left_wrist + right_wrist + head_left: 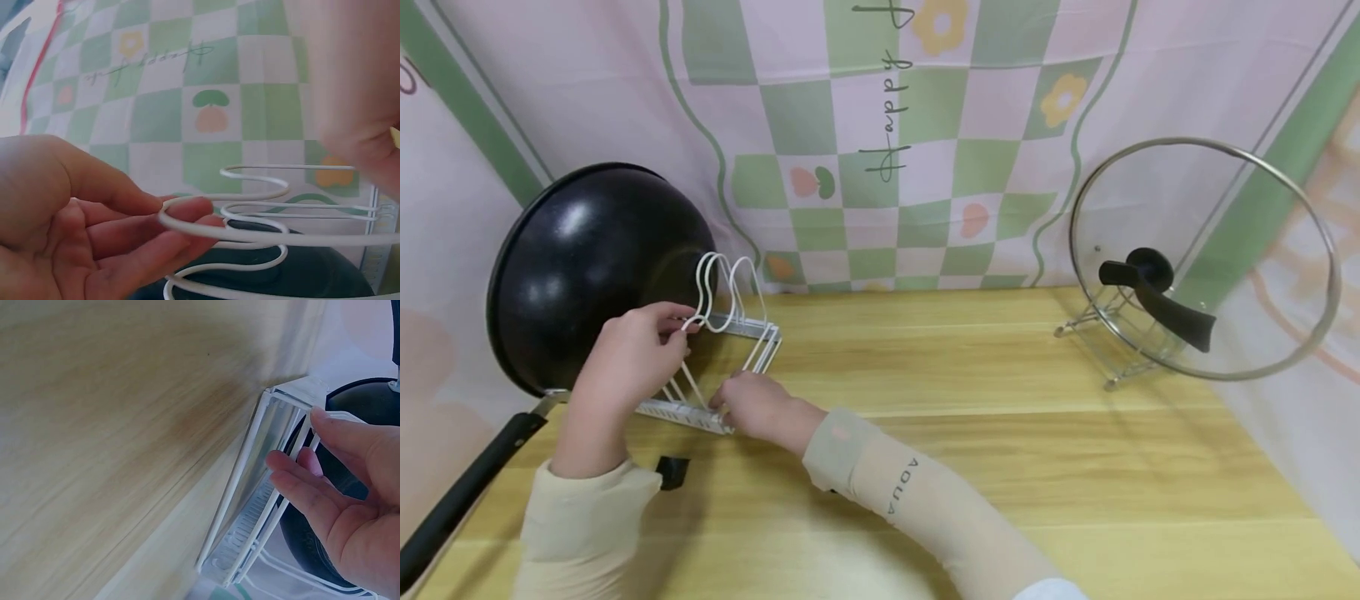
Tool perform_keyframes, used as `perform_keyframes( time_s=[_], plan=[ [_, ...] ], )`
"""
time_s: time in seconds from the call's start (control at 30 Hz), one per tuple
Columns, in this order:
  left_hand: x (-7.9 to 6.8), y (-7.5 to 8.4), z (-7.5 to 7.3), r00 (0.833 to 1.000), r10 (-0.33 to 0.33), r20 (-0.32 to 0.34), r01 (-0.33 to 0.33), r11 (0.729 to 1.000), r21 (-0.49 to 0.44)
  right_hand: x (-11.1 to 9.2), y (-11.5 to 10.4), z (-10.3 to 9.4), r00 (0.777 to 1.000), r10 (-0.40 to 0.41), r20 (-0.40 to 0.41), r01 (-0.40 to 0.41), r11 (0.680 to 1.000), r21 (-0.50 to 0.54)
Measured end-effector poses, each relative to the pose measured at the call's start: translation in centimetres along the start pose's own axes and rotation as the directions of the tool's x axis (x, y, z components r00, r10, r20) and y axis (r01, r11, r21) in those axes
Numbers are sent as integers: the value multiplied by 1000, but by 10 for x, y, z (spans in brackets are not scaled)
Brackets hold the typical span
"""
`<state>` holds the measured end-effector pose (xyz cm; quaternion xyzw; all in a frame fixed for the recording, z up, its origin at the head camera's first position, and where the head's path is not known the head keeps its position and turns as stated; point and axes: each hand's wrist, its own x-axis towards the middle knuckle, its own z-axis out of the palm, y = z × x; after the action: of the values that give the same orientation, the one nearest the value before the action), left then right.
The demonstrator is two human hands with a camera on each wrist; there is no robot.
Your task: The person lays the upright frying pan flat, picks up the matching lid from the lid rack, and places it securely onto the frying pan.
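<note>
A white wire rack [683,417], with a slotted base and curvy upright wire dividers, stands on the table at the left. My left hand [634,354] pinches the curved top of the nearest wire divider [256,237] between thumb and fingers. Low at the rack's front right corner, my right hand [762,406] has thumb and fingers about the foot of that wire. In the right wrist view, its thumb and fingertips lie along the white bars beside the slotted base [234,550]. A black wok [595,258] rests on its side against the rack.
The wok's long handle [471,492] juts toward the front left. A small black piece [672,472] lies near my left sleeve. At the right, a glass lid [1332,283] with a black handle [1172,317] leans in a metal wire stand [1112,379]. A checked cloth [925,108] hangs behind.
</note>
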<state>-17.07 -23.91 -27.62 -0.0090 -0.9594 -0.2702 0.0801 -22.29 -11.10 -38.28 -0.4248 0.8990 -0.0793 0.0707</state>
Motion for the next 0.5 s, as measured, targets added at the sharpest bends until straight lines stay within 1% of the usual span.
perform_keyframes(
  time_s=[0.13, 0.23, 0.3, 0.5],
  plan=[
    [-2, -3, -3, 999, -14, 51, 16, 999, -45, 1, -1, 1, 1000, -1, -6, 1, 1000, -17],
    [-2, -4, -3, 998, -16, 54, 20, 998, -66, 1, -2, 2, 1000, 3, -18, -3, 1000, -8],
    [-3, -4, -2, 999, -23, 48, 26, 997, -75, 0, -3, 2, 1000, 8, -30, -8, 1000, 3],
    [-4, -6, 0, 1000, 2, 3, -1, 997, -76, 1, -5, 3, 998, 35, -59, -34, 999, 21]
  ],
)
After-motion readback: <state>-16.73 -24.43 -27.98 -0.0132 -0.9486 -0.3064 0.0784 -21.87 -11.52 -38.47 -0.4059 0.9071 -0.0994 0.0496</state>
